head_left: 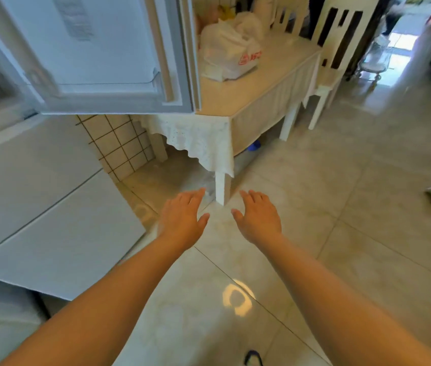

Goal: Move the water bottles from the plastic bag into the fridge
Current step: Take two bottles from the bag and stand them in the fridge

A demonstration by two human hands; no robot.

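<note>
Sitting knotted on the table — plastic bag, contents hidden

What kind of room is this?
Probably a home kitchen or dining area: an open fridge door, a table with a lace cloth and a plastic bag on it, and chairs on a tiled floor.

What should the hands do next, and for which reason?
Probably reach forward to the plastic bag on the table. Both the left hand and the right hand are open and hold nothing, the fridge door already stands open, and no bottle is out yet.
</note>
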